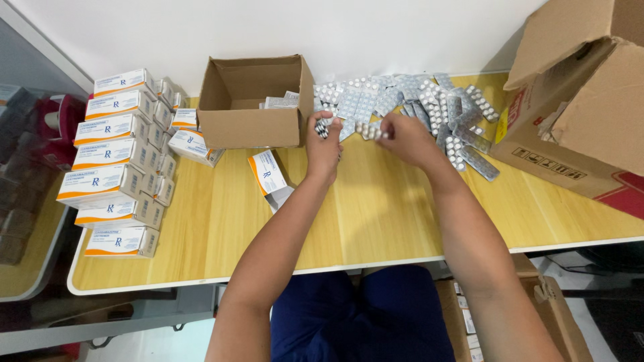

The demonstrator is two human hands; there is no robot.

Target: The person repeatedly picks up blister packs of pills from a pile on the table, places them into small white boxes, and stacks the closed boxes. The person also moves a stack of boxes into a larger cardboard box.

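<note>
My left hand [323, 142] is clamped on a small stack of silver blister strips [323, 127]; right hand [404, 137] pinches another strip [371, 131]; big loose pile [429, 107] remains at desk's [376, 221] far edge; white-and-orange cartons [114, 167] stacked at left edge look finished; I'd judge roughly halfway.

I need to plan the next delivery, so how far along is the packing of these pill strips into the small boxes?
Done: closed white-and-orange boxes stacked at the table's left. In hand: left hand grips a bundle of strips, right hand holds another strip; one open box lies nearby. Left: a large loose pile of strips.
</note>
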